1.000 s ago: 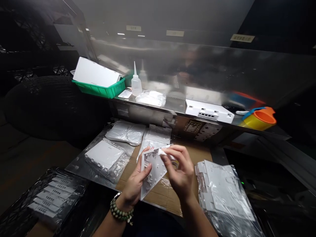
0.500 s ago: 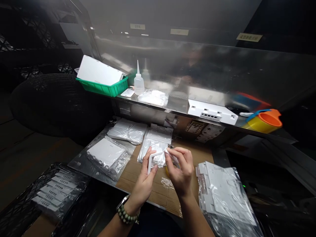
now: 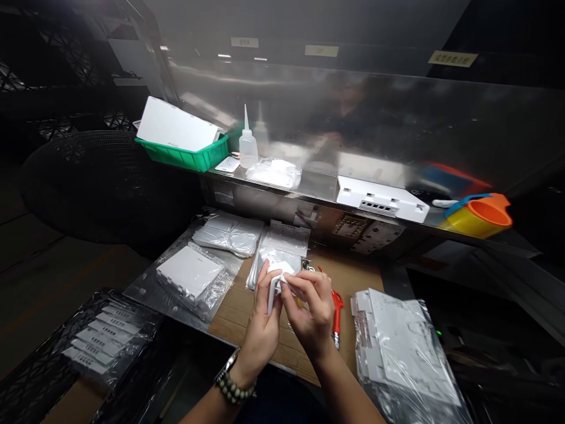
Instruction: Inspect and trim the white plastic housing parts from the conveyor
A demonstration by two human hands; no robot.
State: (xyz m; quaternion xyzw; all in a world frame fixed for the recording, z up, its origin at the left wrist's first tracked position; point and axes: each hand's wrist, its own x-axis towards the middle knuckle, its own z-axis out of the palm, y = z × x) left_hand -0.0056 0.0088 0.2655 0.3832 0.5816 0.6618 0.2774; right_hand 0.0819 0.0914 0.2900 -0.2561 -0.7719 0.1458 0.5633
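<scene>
Between my hands, above the cardboard, is a small white plastic part (image 3: 272,296) with a bent edge. My left hand (image 3: 263,324) is closed around its left side, thumb against fingers. My right hand (image 3: 312,309) is closed too, its thumb and fingertips pinching at the part's upper right end. Whether another small white piece sits under the right fingertips cannot be made out. Just behind the hands lies a bagged stack of white panels (image 3: 286,240). A red-handled air blow gun (image 3: 338,306) with a metal fitting lies right of my right hand, partly hidden.
Bagged white housings (image 3: 190,272) lie left on the cardboard-covered bench (image 3: 229,309), more bagged white panels (image 3: 404,341) at right. The shelf bears a green bin (image 3: 185,158), a dropper bottle (image 3: 248,150), a white housing (image 3: 382,197) and a yellow-orange cup (image 3: 479,217).
Both hands have come closer together, the right one moving left along the white part, which has turned more upright. The red blow gun, hidden before, now shows beside my right hand.
</scene>
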